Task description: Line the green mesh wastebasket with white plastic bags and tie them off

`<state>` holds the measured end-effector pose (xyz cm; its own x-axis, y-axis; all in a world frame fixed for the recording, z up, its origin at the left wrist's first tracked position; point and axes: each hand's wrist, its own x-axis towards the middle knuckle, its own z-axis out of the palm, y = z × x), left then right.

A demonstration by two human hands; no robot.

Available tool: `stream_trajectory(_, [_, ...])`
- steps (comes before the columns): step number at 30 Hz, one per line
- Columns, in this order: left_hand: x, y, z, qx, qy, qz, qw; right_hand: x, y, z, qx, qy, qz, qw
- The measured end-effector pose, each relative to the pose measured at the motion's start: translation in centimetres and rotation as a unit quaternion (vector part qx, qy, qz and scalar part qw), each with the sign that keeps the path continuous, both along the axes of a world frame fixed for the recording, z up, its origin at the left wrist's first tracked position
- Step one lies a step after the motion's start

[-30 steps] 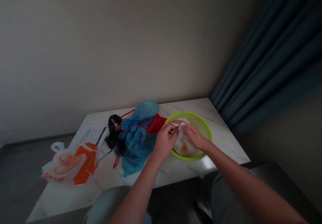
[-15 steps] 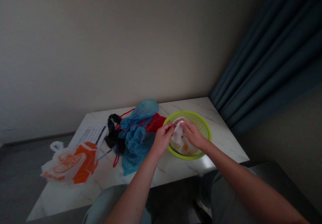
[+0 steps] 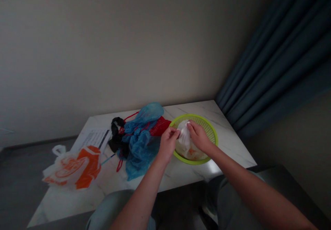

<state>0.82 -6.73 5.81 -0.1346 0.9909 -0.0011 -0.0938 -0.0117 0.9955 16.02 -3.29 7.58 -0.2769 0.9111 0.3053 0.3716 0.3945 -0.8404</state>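
Right hand [image 3: 198, 136] gripping white bag [image 3: 184, 138] by gathered top, over basket [image 3: 215, 138]; left hand [image 3: 168, 139] pinching edge. Whether tied: cannot tell. Blue bag [image 3: 141, 150] left of hands, untouched.

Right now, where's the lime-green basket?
In the head view, the lime-green basket is on the right side of the marbled table, just right of the red plastic.

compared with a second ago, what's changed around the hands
The fingertips of the left hand have moved left and those of the right hand right, leaving a gap at the top of the white bag. The right hand still holds it; the left's grip is unclear. The basket, blue bag and orange-printed bag stayed put.
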Motion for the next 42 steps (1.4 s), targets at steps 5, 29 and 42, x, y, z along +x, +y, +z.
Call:
stream_trajectory(5, [0.7,-1.4,0.6,0.096,0.136,0.001,0.986,0.0,0.4,-0.3,0.001,-0.025,-0.009,1.000])
stream_trajectory(29, [-1.3,-0.3,1.3,0.157,0.282,-0.029,0.946,3.1,0.1,1.5,0.081,-0.123,0.171,0.974])
stream_trajectory(42, [-0.7,0.2,0.9,-0.155,-0.231,-0.092,0.956,2.7,0.0,0.2,0.186,-0.089,0.032,0.978])
